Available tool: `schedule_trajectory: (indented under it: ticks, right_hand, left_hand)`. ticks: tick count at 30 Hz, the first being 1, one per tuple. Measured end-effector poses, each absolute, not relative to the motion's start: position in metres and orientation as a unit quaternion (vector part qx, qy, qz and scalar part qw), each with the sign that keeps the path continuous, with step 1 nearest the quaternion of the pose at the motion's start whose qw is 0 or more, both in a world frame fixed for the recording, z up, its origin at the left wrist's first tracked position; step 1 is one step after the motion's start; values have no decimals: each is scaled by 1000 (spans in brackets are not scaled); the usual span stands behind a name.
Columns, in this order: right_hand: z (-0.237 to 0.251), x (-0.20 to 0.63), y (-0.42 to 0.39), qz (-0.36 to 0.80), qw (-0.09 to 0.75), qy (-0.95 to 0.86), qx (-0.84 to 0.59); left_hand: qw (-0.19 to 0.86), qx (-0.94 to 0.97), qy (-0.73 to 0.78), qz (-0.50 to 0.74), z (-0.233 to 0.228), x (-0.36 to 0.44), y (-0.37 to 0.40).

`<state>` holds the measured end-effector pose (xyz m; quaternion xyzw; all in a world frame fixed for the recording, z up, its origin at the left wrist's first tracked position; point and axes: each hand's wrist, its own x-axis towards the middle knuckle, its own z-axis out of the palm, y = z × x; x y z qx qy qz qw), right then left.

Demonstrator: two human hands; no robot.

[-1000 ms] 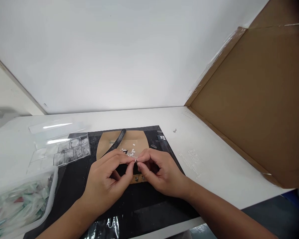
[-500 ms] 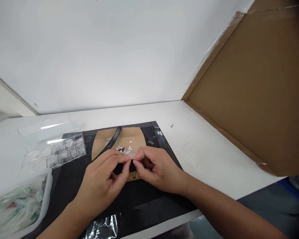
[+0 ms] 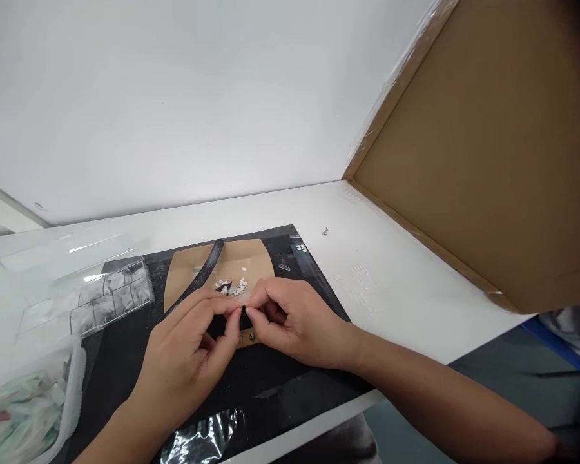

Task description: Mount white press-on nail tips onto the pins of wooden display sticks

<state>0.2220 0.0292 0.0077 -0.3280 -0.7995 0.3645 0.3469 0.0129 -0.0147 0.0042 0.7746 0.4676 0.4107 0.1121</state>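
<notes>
My left hand [image 3: 188, 361] and right hand [image 3: 302, 325] are meeting fingertip to fingertip, each closing thumb and forefinger in a pinch on a tiny dark piece [image 3: 243, 309], too small to identify. The piece is sitting between the two pinches, above the near side of a tan, smooth-faced tray [image 3: 174, 274] with bowed sides. Behind my fingers, small white flat discs [image 3: 241, 283] are lying in a loose scatter, and a curved black strip [image 3: 207, 267] with a dusty, matte surface is crossing the tray. Just below my fingertips, a narrow yellowish-brown strip [image 3: 245, 339] is showing, bearing a small metallic part [image 3: 252, 336]. All this is resting on a black mat [image 3: 270, 393], where crinkled clear film [image 3: 203, 439] is gleaming at the near edge. To the left, a transparent, gridded compartment box [image 3: 149, 293] is holding whitish packets, and a translucent plastic tub [image 3: 78, 386] is containing soft, greenish-white bags.
</notes>
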Motion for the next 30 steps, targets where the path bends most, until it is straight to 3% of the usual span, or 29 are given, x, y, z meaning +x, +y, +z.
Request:
schedule_trajectory:
  ticks: [18,30]
  right_hand:
    - [6,223,30,411,365,-776,-309]
    - [8,226,31,517,349,-726,-290]
  left_hand:
    - [109,763,484,414,9,15,-15]
    - [217,725,512,407,15,14,-15]
